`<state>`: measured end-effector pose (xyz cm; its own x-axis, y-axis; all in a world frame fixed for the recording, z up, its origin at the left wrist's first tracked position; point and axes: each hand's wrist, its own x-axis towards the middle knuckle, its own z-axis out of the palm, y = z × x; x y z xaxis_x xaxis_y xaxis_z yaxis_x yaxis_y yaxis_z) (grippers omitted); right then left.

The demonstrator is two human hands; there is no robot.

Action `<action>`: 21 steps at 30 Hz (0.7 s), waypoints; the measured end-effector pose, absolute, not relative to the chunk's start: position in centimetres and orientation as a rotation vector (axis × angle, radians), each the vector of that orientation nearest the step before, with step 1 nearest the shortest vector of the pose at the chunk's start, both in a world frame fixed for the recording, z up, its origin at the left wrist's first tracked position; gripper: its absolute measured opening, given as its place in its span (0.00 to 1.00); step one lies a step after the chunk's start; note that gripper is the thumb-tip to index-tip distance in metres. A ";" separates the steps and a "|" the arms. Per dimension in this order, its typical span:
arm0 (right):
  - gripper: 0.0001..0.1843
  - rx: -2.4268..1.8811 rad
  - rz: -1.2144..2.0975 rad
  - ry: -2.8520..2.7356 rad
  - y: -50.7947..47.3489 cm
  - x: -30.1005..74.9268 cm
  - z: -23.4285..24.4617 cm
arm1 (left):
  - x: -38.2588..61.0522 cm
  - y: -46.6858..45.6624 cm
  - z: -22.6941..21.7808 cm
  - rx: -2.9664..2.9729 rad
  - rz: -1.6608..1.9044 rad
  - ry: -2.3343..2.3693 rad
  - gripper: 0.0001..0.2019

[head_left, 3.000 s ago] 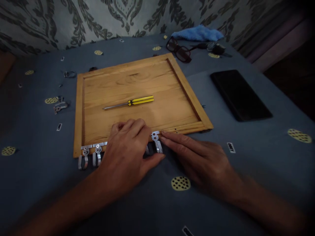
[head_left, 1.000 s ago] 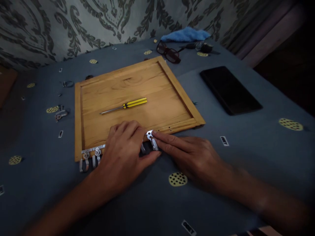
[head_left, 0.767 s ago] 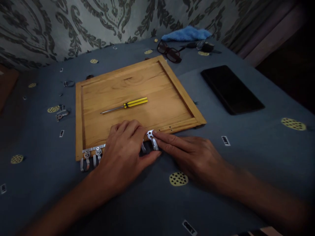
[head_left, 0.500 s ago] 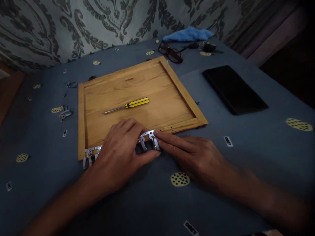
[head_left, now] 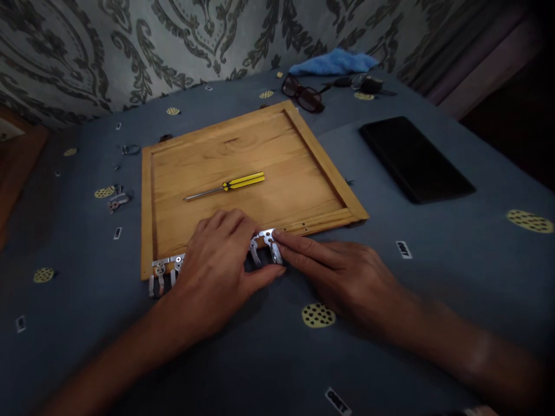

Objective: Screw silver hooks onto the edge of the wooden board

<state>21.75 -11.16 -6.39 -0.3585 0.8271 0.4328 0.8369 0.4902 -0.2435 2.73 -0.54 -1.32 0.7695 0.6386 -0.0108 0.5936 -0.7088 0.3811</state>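
A square wooden panel (head_left: 243, 144) with a raised frame lies on a blue-grey cloth. A metal hook rail (head_left: 265, 244) runs along its near edge, with two hooks showing at the left end (head_left: 161, 273). My left hand (head_left: 217, 271) lies flat over the middle of the rail, fingers on the panel's edge and thumb stretched out below the hooks. The straight fingers of my right hand (head_left: 342, 274) touch the rail's right end. A yellow-and-black screwdriver (head_left: 229, 185) rests on the panel, beyond both hands.
A black phone (head_left: 414, 159) lies to the right of the panel. Dark glasses (head_left: 303, 95), a blue cloth (head_left: 333, 60) and keys (head_left: 368, 84) sit at the back. Loose metal parts (head_left: 116, 199) and a ring (head_left: 130, 150) lie left of the panel.
Both hands stay on the rail. My left hand has drawn slightly left, so a second hook now shows between the hands. The view has shifted a little.
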 end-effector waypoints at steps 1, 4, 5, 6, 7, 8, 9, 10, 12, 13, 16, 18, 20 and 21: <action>0.23 -1.374 -0.021 -2.240 -11.2 21.8 -6.4 | 2.7 -0.5 -1.4 2.605 0.180 0.939 0.14; 0.24 -1.372 -0.013 -2.234 -11.2 21.8 -6.5 | 2.7 -0.5 -1.4 2.617 0.182 0.935 0.14; 0.24 -1.370 -0.010 -2.229 -11.2 21.8 -6.6 | 2.7 -0.5 -1.4 2.620 0.179 0.934 0.14; 0.25 -1.369 -0.011 -2.222 -11.2 21.8 -6.6 | 2.7 -0.5 -1.4 2.622 0.176 0.929 0.14; 0.24 -1.368 -0.020 -2.215 -11.2 21.7 -6.7 | 2.7 -0.5 -1.4 2.623 0.173 0.926 0.14; 0.24 -1.369 -0.029 -2.213 -11.2 21.7 -6.7 | 2.7 -0.5 -1.4 2.622 0.171 0.923 0.14; 0.23 -1.374 -0.035 -2.213 -11.2 21.7 -6.7 | 2.8 -0.5 -1.4 2.622 0.172 0.920 0.14; 0.23 -1.379 -0.040 -2.215 -11.1 21.7 -6.7 | 2.8 -0.5 -1.4 2.622 0.175 0.917 0.14; 0.22 -1.386 -0.041 -2.223 -11.1 21.7 -6.6 | 2.7 -0.5 -1.5 2.631 0.187 0.911 0.14; 0.23 -1.389 -0.037 -2.225 -11.1 21.7 -6.5 | 2.7 -0.5 -1.5 2.638 0.193 0.905 0.13; 0.23 -1.394 -0.038 -2.227 -11.1 21.6 -6.4 | 2.7 -0.4 -1.6 2.651 0.201 0.897 0.13; 0.22 -1.396 -0.041 -2.231 -11.1 21.6 -6.4 | 2.6 -0.5 -1.6 2.649 0.200 0.902 0.13; 0.23 -1.395 -0.032 -2.231 -11.2 21.7 -6.5 | 2.6 -0.5 -1.6 2.651 0.210 0.902 0.14; 0.24 -1.391 -0.024 -2.227 -11.2 21.7 -6.5 | 2.6 -0.6 -1.7 2.655 0.217 0.897 0.14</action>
